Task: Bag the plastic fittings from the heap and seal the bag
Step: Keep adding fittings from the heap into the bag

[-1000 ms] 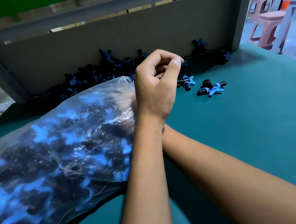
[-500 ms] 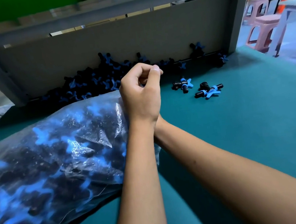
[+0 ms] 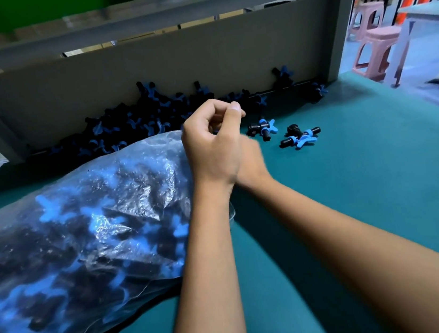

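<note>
Head view has the bag as my landmark: a clear sack stuffed with black and blue fittings, lying on the green table with its long axis running from the near left corner up toward the middle, where its mouth ends. My left hand sits right at that mouth end, fingers curled in with the thumb pressed against the forefinger; I judge it is pinching the gathered neck of the bag, though the plastic between the fingers is hard to make out. My right hand is tucked just behind and under the left, mostly hidden, so I cannot tell whether it grips anything. The left hand is the nearer one to the bag; the right forearm crosses in from the far side.

Beyond the bag's mouth, the heap lies against the backboard, and two loose fittings rest just past the hands, away from the bag.

Against the picture from a second ago, the left fist has drawn in closer over the bag's neck, and the plastic there looks more bunched and creased. The right wrist now shows beside the left where it was covered. I take this as the sealing step under way.
</note>
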Available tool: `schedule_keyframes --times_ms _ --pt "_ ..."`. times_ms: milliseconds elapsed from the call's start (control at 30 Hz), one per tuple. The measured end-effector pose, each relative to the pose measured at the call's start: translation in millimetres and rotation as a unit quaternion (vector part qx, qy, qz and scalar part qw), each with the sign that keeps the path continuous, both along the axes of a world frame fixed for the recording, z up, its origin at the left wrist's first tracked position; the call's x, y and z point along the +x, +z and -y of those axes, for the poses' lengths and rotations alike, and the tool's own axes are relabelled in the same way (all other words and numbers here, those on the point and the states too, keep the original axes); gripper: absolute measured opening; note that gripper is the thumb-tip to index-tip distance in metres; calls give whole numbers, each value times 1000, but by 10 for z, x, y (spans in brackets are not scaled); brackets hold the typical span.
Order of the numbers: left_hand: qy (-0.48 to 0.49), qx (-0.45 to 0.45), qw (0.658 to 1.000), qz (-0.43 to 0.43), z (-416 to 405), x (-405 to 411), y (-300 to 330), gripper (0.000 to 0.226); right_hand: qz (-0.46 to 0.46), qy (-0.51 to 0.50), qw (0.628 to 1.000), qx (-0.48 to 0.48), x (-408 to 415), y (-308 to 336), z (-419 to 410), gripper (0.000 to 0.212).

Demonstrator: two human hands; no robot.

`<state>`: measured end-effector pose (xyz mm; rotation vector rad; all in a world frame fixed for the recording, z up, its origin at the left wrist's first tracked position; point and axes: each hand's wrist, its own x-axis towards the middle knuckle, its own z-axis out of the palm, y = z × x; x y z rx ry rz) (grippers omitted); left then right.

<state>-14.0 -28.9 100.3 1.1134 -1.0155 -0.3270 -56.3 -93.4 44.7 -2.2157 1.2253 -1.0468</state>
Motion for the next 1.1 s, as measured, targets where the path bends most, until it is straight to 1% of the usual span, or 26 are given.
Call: schedule_keyframes --times_ms 33,67,100,133,167,233,267,300,400,433,500,533,567,600,667,733,800,833,900,933,967,1000,1067,1100 --pt "-3 10 1000 3 2 1 -13 18 -39 -69 997 -18 -116 -54 168 17" --pt "-5 19 1000 8 4 -1 -34 19 -110 -139 984 -27 -269 -78 284 26" --pt "-4 26 1000 14 8 3 -53 20 -152 -189 970 -22 -410 -115 389 36" --pt "-3 36 999 21 10 6 -72 21 -193 -216 957 -1 -557 -173 488 45" --pt "1 49 998 27 15 13 -89 21 -219 -226 949 25 -686 -213 553 51" --pt "9 83 996 38 31 31 -124 21 -244 -210 942 96 -897 -279 673 57" --pt "11 99 994 43 40 43 -138 21 -242 -198 943 119 -966 -280 717 56" --pt "12 115 992 50 49 46 -151 22 -233 -181 948 121 -1014 -272 738 53" --pt "23 162 983 86 53 64 -205 19 -180 -107 977 49 -1041 -216 675 37" --pt "28 183 977 103 50 78 -225 16 -161 -80 983 39 -1037 -189 604 34" --pt "36 232 962 142 38 114 -264 10 -97 -36 993 53 -1028 -167 475 33" --pt "33 256 953 158 30 131 -279 9 -49 -23 997 61 -1009 -172 404 27" --pt "24 277 945 173 25 142 -294 14 -7 -15 998 66 -985 -185 341 17" --pt "13 296 937 184 19 149 -305 21 25 -2 998 64 -961 -194 272 17" --pt "-7 323 924 204 11 146 -313 37 56 42 993 93 -921 -227 163 38" --pt "-28 349 911 220 2 138 -320 44 75 96 983 136 -900 -252 76 50" --pt "-50 372 899 227 5 142 -322 37 85 135 976 152 -898 -262 47 54" --pt "-61 377 897 223 7 146 -321 32 93 142 974 147 -897 -247 43 53" --pt "-76 378 900 203 7 159 -325 27 127 152 970 140 -873 -215 29 44" --pt "-77 378 902 193 7 168 -326 25 155 153 965 148 -863 -204 22 38" --pt "-74 376 905 184 9 179 -331 22 197 152 952 178 -851 -203 20 33" --pt "-68 369 911 172 9 192 -336 20 252 159 926 231 -845 -199 17 28" --pt "-49 341 930 132 14 218 -347 17 354 199 851 334 -856 -193 28 18" --pt "-37 326 938 112 19 228 -352 17 380 216 826 355 -877 -193 48 12"
